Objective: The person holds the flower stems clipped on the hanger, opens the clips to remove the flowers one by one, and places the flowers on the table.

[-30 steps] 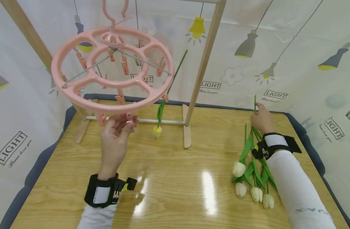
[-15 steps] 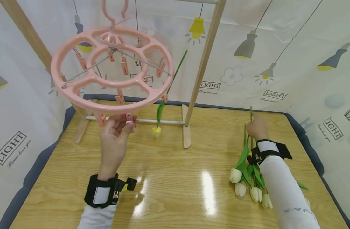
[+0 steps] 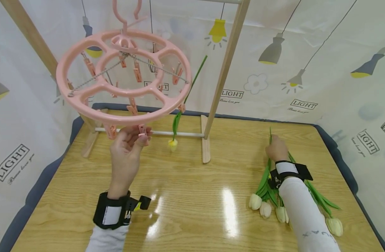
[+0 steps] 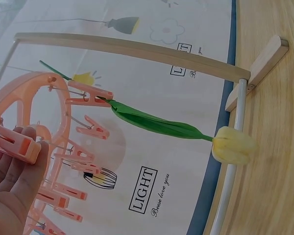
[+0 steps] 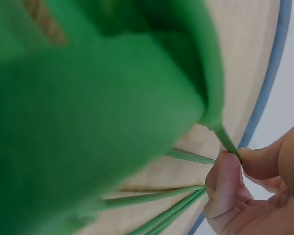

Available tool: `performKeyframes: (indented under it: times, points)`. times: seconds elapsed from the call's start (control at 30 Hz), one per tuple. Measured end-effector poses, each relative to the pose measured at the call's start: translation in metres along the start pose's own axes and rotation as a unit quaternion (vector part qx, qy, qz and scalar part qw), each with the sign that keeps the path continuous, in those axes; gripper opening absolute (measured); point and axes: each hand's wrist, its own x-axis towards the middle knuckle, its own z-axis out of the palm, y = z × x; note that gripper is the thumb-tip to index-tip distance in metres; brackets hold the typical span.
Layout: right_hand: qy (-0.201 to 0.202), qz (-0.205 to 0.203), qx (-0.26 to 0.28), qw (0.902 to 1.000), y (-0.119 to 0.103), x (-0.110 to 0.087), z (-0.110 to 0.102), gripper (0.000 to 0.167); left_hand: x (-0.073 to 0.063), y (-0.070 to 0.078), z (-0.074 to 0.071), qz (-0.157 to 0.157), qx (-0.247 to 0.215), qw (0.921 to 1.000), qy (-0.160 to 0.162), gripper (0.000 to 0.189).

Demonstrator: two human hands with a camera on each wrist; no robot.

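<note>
My left hand pinches a pink clothespin at the near rim of a round pink clip hanger. In the left wrist view the same clothespin lies between thumb and fingers. My right hand pinches the green stem of a tulip above the right side of the table. The right wrist view shows thumb and fingertip on that stem, and a big blurred leaf fills the foreground. Several white tulips lie below this hand, partly hidden by the forearm.
A pale yellow tulip hangs head down from another clip on the hanger's right rim. The wood-and-white-bar stand rises around the hanger. A printed cloth backs the wooden table. Another white tulip lies beyond the right forearm.
My right hand has come nearer to me and somewhat left, drawing the stem along. A white tulip right of the forearm has come into view. My left hand keeps its place on the clothespin.
</note>
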Motion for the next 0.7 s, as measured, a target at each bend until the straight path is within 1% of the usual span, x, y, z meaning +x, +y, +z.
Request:
performKeyframes:
  times: [0.13, 0.23, 0.37, 0.5, 0.57, 0.7]
  points:
    - [-0.004, 0.023, 0.005, 0.9997, 0.004, 0.000, 0.009, 0.057, -0.001, 0.001, 0.000, 0.000, -0.007, 1.0000, -0.001, 0.029]
    - [-0.013, 0.037, 0.016, 0.9991, 0.004, -0.001, 0.012, 0.060, -0.001, 0.001, 0.000, 0.000, -0.007, 1.0000, -0.001, 0.029]
    - [-0.021, 0.038, 0.019, 0.9989, 0.004, -0.003, 0.014, 0.063, -0.002, 0.001, 0.000, 0.001, -0.010, 1.0000, -0.002, 0.030]
    - [-0.012, 0.022, -0.007, 0.9997, 0.007, -0.002, 0.017, 0.059, -0.002, 0.001, 0.000, 0.005, -0.012, 0.9999, -0.003, 0.030]
    - [-0.005, 0.012, -0.031, 0.9994, 0.008, 0.000, 0.019, 0.057, -0.002, 0.001, 0.000, 0.008, -0.012, 0.9999, -0.003, 0.030]
    - [0.008, -0.016, -0.082, 0.9965, 0.010, 0.002, 0.021, 0.057, -0.003, 0.000, 0.000, 0.017, -0.021, 0.9996, -0.007, 0.030]
